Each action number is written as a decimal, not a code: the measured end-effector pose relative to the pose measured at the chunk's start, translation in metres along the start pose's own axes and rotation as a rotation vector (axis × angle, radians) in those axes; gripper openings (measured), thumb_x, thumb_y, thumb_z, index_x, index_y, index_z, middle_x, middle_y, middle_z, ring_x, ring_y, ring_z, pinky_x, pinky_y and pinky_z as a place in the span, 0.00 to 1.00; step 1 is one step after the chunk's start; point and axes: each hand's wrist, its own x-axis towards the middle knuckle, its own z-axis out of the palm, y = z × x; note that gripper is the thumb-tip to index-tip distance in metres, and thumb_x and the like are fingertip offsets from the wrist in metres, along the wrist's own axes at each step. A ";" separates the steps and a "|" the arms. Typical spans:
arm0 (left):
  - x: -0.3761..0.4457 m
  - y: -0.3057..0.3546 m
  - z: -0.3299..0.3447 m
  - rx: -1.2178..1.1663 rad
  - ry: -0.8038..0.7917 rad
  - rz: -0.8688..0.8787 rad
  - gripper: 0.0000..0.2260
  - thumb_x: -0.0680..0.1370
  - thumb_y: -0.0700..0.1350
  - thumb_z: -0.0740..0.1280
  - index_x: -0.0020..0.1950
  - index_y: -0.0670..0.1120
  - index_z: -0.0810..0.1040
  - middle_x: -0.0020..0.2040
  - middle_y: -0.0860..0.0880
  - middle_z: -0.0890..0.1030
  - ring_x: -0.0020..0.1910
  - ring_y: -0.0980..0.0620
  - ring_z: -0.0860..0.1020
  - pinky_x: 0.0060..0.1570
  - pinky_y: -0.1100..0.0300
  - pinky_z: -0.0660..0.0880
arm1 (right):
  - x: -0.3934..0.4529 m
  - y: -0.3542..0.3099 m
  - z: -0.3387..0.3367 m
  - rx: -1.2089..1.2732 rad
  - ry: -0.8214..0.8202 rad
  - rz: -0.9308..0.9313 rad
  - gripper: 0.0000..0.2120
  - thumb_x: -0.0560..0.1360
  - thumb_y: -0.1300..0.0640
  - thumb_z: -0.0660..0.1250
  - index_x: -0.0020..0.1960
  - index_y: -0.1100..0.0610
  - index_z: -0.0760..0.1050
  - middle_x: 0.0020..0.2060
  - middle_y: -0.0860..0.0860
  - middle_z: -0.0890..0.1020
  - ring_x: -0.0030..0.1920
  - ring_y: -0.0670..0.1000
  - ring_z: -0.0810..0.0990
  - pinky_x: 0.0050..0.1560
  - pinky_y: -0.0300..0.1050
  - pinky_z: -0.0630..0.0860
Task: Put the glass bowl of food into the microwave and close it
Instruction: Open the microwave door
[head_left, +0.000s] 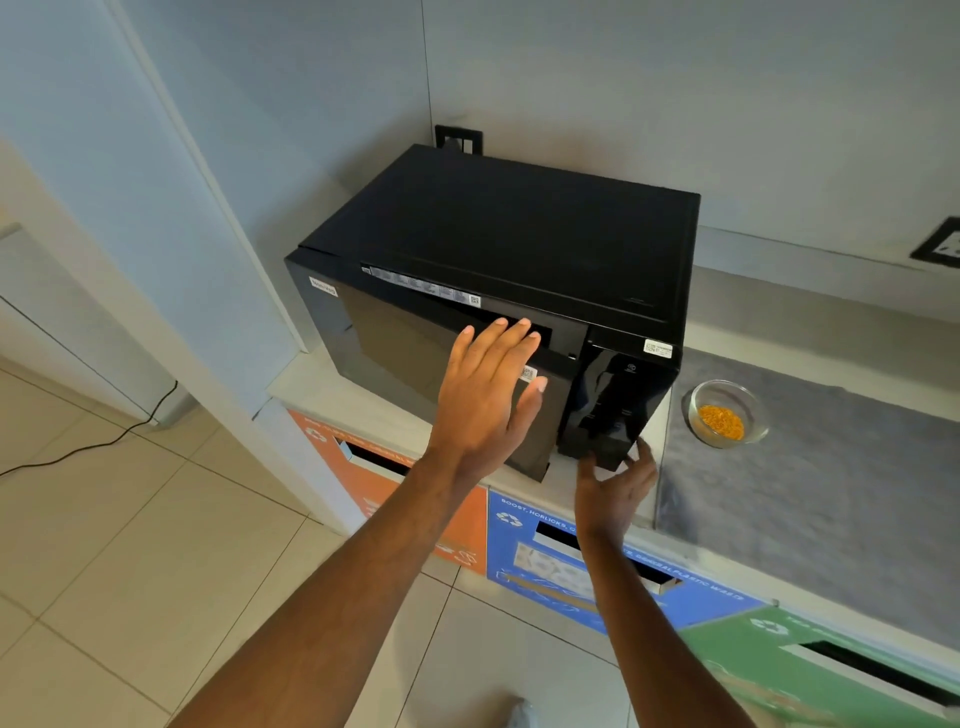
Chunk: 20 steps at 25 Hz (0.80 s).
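A black microwave (509, 234) stands on a pale counter against the wall. Its door (395, 338) is slightly ajar at the right edge. My left hand (488, 395) is flat and spread, fingers apart, in front of the door near its top right. My right hand (615, 483) touches the lower front corner of the control panel (618, 400), fingers around the open-door button area. A small glass bowl (727, 413) holding orange-yellow food sits on a grey mat (831, 493) to the right of the microwave, apart from both hands.
Below the counter are recycling bins with orange (395, 493), blue (561, 561) and green (810, 665) fronts and slots. A white wall panel stands left of the microwave. A black cable (93, 447) lies on the tiled floor. Wall sockets (940, 244) are at the right.
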 end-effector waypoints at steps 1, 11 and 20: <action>-0.005 0.001 -0.004 -0.022 0.002 -0.010 0.21 0.85 0.54 0.54 0.76 0.50 0.71 0.77 0.51 0.71 0.79 0.54 0.62 0.81 0.48 0.52 | 0.000 -0.010 -0.005 0.037 0.036 -0.024 0.35 0.74 0.57 0.72 0.76 0.56 0.60 0.68 0.58 0.69 0.65 0.56 0.72 0.62 0.61 0.77; -0.047 0.004 -0.086 -0.113 0.103 -0.270 0.23 0.84 0.56 0.55 0.41 0.47 0.83 0.36 0.54 0.81 0.44 0.54 0.73 0.48 0.51 0.72 | 0.007 -0.135 -0.052 -0.147 0.056 -0.461 0.27 0.79 0.51 0.65 0.76 0.49 0.63 0.79 0.49 0.60 0.79 0.52 0.59 0.75 0.51 0.63; -0.105 -0.034 -0.181 -0.125 -0.275 -0.494 0.25 0.83 0.57 0.61 0.79 0.52 0.66 0.84 0.52 0.56 0.83 0.50 0.51 0.80 0.44 0.56 | -0.003 -0.144 -0.064 -0.607 -0.125 -0.579 0.35 0.77 0.51 0.69 0.80 0.54 0.60 0.79 0.54 0.63 0.81 0.57 0.56 0.77 0.61 0.62</action>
